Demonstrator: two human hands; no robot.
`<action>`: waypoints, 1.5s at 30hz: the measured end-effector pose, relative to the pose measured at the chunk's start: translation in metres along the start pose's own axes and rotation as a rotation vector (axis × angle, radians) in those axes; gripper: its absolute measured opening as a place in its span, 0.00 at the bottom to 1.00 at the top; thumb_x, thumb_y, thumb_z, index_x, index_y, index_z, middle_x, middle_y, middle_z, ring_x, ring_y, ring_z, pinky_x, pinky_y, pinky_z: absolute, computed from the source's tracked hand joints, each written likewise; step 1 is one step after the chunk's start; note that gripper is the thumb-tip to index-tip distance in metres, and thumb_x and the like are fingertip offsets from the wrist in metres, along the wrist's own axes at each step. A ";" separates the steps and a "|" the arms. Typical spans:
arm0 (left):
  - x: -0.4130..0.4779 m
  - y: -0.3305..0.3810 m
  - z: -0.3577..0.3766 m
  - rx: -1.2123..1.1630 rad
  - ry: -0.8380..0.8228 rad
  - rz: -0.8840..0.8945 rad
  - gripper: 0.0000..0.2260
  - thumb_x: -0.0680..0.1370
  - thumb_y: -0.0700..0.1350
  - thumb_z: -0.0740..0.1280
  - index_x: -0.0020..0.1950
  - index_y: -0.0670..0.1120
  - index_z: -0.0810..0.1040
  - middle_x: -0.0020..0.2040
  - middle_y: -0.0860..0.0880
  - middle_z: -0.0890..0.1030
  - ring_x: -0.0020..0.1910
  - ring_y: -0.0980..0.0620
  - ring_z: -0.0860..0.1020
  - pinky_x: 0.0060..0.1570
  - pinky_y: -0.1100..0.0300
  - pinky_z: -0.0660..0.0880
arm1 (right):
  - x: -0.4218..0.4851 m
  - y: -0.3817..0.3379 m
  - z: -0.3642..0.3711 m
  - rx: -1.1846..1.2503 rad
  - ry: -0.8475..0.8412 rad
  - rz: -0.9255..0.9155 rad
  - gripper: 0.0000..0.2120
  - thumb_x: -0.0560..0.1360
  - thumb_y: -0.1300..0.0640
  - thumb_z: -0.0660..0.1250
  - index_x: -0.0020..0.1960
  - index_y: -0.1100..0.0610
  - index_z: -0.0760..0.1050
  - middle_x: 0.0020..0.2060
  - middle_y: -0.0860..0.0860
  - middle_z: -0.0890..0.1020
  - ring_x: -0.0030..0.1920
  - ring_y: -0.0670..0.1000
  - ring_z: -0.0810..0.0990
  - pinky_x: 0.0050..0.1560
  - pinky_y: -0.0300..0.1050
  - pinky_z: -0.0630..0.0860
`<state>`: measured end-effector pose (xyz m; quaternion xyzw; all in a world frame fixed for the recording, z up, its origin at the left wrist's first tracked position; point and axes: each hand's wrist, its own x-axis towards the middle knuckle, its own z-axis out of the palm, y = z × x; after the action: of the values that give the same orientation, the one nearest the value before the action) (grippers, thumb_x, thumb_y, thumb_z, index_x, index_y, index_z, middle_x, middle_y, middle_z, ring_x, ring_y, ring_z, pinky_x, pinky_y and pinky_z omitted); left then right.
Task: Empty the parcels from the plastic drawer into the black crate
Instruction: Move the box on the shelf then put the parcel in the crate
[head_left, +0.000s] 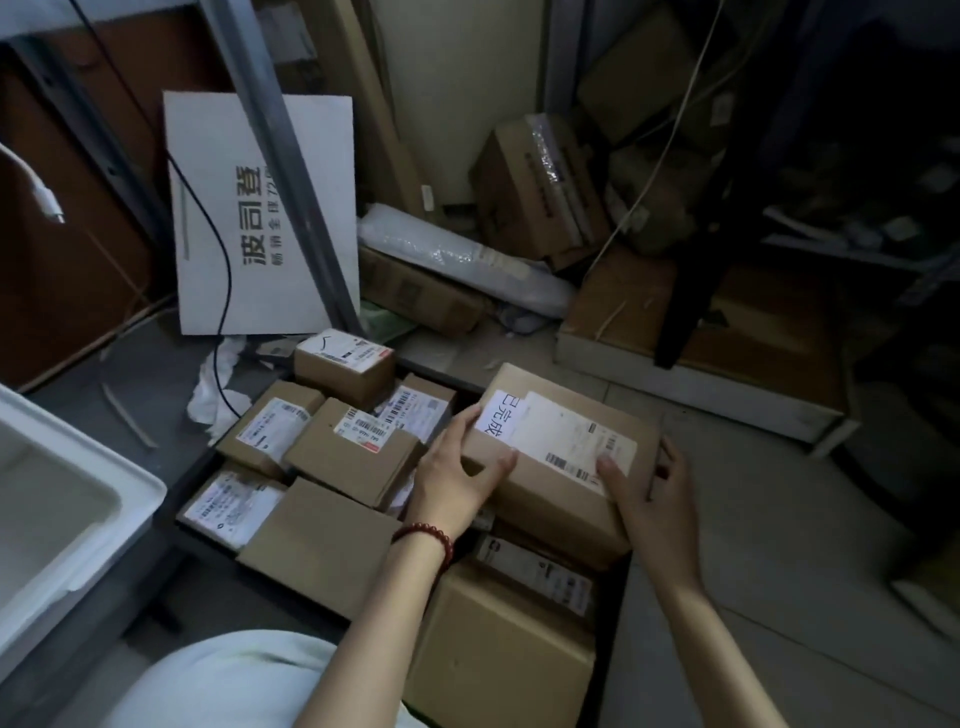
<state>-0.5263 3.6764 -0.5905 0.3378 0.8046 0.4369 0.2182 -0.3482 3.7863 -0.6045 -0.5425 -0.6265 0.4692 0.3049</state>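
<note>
Two-handed hold on the labelled parcel (563, 441): left hand (457, 470) curled round its left end, right hand (652, 491) round its right end. Parked at the black crate's (615, 639) far right corner, over other parcels (353, 452); touching them or not, cannot tell. Lower level, seat flat, then let go. Plastic drawer (130, 486) beside the crate's left edge, seemingly bare inside.

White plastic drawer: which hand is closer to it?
Left. The left hand holds the labelled parcel at its left end, toward the white plastic drawer; the right hand holds its right end, farther away.
</note>
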 end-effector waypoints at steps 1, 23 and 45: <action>0.006 0.001 0.001 0.034 -0.020 -0.006 0.28 0.73 0.60 0.69 0.71 0.62 0.65 0.67 0.56 0.72 0.64 0.54 0.71 0.55 0.62 0.67 | 0.002 -0.002 0.000 -0.040 0.006 0.005 0.38 0.69 0.38 0.71 0.74 0.46 0.59 0.71 0.50 0.67 0.67 0.53 0.71 0.66 0.58 0.70; -0.044 -0.003 -0.139 0.911 0.332 -0.116 0.30 0.74 0.69 0.57 0.73 0.59 0.63 0.76 0.52 0.59 0.75 0.47 0.54 0.69 0.43 0.55 | -0.041 -0.109 0.071 -0.332 -0.237 -0.660 0.27 0.74 0.42 0.67 0.71 0.46 0.67 0.72 0.47 0.62 0.72 0.50 0.61 0.71 0.57 0.63; -0.269 -0.065 -0.350 1.086 0.817 -0.611 0.29 0.77 0.58 0.61 0.76 0.53 0.57 0.74 0.53 0.62 0.70 0.50 0.62 0.66 0.50 0.61 | -0.273 -0.255 0.291 -0.542 -0.849 -1.640 0.33 0.75 0.45 0.66 0.76 0.49 0.58 0.74 0.50 0.63 0.73 0.53 0.61 0.72 0.52 0.57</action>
<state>-0.5929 3.2589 -0.4479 -0.0299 0.9823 -0.0116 -0.1843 -0.6459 3.4549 -0.4441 0.2273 -0.9562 0.1067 0.1504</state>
